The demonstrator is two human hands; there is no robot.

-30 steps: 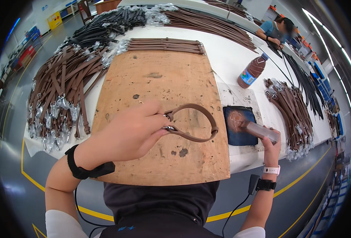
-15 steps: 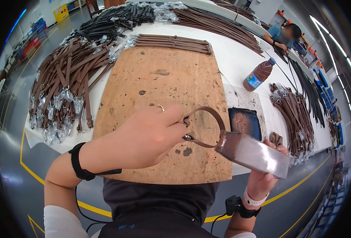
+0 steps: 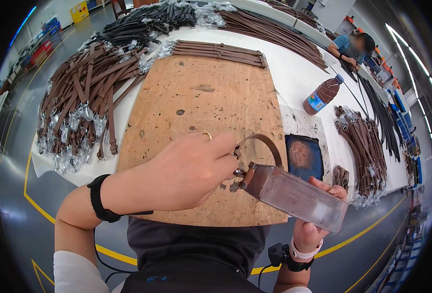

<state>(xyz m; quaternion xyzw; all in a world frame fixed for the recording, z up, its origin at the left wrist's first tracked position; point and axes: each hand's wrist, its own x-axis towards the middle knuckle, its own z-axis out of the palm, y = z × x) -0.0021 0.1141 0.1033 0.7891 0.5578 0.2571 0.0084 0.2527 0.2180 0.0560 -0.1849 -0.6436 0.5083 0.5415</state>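
My left hand [image 3: 185, 170] is closed on the buckled end of a brown leather strap [image 3: 268, 141], which bends into a loop above the wooden board [image 3: 206, 112]. Metal hardware shows at the fingertips. In my right hand [image 3: 309, 235] is a clear, box-shaped plastic block [image 3: 301, 198], tilted, with fingers along its far edge and thumb beneath. Its brown-stained end lies against or just beside the strap near the buckle; exact contact is hard to see. A dark blue pad [image 3: 305, 158] with a brown patch lies beyond the block.
Brown straps in piles lie left [image 3: 82, 93] and right [image 3: 362, 146]. A row of straps [image 3: 216, 52] lines the board's far edge. A bottle of brown liquid [image 3: 322, 95] stands at right, near a crumpled brown cloth [image 3: 340, 177]. Another person [image 3: 352, 49] works at far right.
The clear block has moved left along the strap toward the buckle and turned, its brown end now by my left fingers. My left hand has shifted slightly right.
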